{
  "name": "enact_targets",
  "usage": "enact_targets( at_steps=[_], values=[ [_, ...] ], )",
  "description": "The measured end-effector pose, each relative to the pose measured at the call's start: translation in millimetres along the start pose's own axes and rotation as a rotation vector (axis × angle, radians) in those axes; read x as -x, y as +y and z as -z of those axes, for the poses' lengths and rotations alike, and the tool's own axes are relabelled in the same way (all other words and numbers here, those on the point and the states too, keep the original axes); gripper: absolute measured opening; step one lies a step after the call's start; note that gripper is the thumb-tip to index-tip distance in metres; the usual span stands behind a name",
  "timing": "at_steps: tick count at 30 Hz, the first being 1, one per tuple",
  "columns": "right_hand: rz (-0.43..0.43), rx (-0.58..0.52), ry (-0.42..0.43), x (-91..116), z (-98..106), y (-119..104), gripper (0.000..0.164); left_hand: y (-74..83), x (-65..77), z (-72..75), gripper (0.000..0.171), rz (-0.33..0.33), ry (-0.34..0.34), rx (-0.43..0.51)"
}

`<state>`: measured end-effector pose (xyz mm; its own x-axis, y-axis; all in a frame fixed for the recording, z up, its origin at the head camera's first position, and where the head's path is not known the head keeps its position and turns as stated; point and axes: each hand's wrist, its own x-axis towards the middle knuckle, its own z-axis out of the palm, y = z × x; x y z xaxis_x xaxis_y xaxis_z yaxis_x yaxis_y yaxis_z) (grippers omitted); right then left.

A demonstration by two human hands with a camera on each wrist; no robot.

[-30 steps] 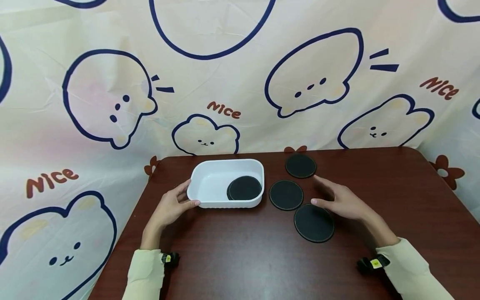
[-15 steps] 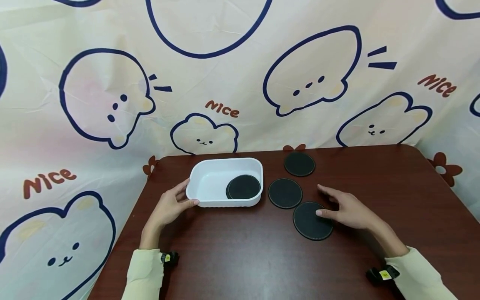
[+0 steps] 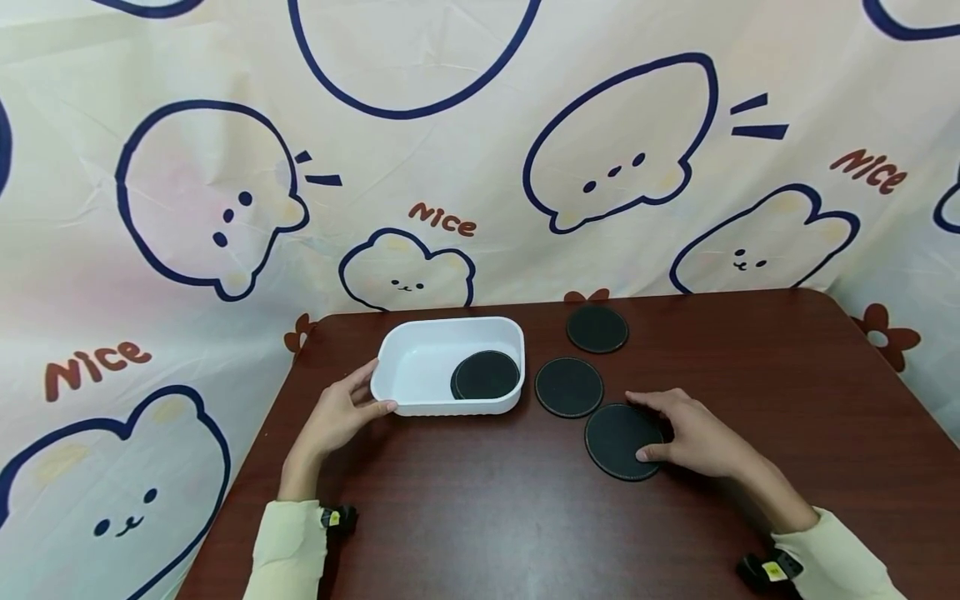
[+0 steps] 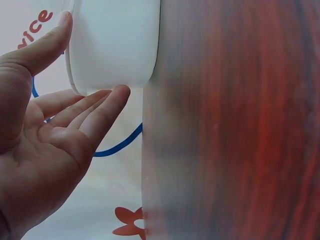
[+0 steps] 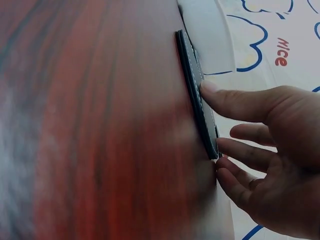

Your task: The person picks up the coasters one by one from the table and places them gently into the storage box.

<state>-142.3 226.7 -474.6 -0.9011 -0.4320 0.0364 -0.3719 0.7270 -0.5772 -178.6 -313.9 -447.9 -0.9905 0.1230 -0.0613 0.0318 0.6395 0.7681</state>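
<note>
Fingers spread, your left hand (image 3: 337,417) is touching the white rectangular plastic tray (image 3: 412,375); nearer you, right of it, your spread right hand (image 3: 697,437) is touching a black round stitched coaster (image 3: 617,443).

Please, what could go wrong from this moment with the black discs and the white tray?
The nearest black disc at the right hand looks layered in the right wrist view; if two are stacked, they might slip apart when lifted. The middle disc lies very close, so it may get nudged. The left hand grips the white tray at one end only, so a pull might turn it.
</note>
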Motion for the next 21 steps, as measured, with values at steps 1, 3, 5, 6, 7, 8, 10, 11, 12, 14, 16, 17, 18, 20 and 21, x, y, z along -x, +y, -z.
enact_targets(
  at_steps=[1, 3, 5, 6, 7, 8, 10, 11, 12, 14, 16, 17, 18, 20, 21],
  values=[
    [0.000, 0.001, -0.003, -0.4, -0.4, -0.9, 0.079, -0.4, 0.3, 0.0, 0.094, 0.002, 0.001, -0.001],
    [0.003, -0.005, -0.011, -1.6, -1.0, -2.1, 0.077, -0.8, 0.7, -0.1, 0.094, 0.005, 0.001, -0.002],
    [0.008, -0.025, -0.030, -2.7, -1.0, -3.2, 0.075, -1.3, 1.4, 0.1, 0.094, 0.010, 0.002, -0.003],
    [0.007, -0.037, -0.037, -3.3, -1.1, -3.7, 0.075, -1.4, 1.6, 0.0, 0.094, 0.011, 0.003, -0.003],
    [0.004, -0.050, -0.041, -3.9, -1.0, -4.1, 0.075, -1.5, 1.6, 0.0, 0.094, 0.011, 0.003, -0.003],
    [0.000, -0.061, -0.043, -4.5, -0.9, -4.3, 0.075, -1.6, 1.5, -0.1, 0.094, 0.009, 0.003, -0.004],
    [-0.013, -0.083, -0.049, -5.4, -0.2, -5.1, 0.077, -1.7, 1.5, -0.4, 0.094, 0.008, 0.003, -0.006],
    [-0.022, -0.091, -0.051, -5.8, 0.2, -5.3, 0.078, -1.7, 1.4, -0.5, 0.094, 0.007, 0.001, -0.005],
    [-0.032, -0.099, -0.055, -6.3, 0.7, -5.4, 0.078, -1.7, 1.3, -0.6, 0.093, 0.006, 0.000, -0.006],
    [-0.053, -0.117, -0.070, -7.2, 1.8, -5.2, 0.078, -2.2, 1.5, -0.5, 0.093, 0.004, 0.001, -0.008],
    [-0.074, -0.139, -0.085, -8.2, 3.3, -4.9, 0.077, -2.2, 1.4, -0.5, 0.093, -0.006, 0.002, -0.008],
    [-0.082, -0.148, -0.088, -8.9, 4.1, -4.6, 0.075, -2.3, 1.4, -0.5, 0.093, -0.011, 0.003, -0.006],
    [-0.089, -0.156, -0.091, -9.5, 4.9, -4.3, 0.073, -2.3, 1.3, -0.4, 0.093, -0.017, 0.004, -0.007],
    [-0.098, -0.161, -0.088, -10.6, 6.7, -3.6, 0.068, -2.2, 1.0, -0.4, 0.094, -0.027, 0.005, -0.005],
    [-0.100, -0.159, -0.083, -11.1, 7.5, -3.2, 0.065, -2.1, 0.7, -0.4, 0.094, -0.029, 0.004, -0.003]
  ],
)
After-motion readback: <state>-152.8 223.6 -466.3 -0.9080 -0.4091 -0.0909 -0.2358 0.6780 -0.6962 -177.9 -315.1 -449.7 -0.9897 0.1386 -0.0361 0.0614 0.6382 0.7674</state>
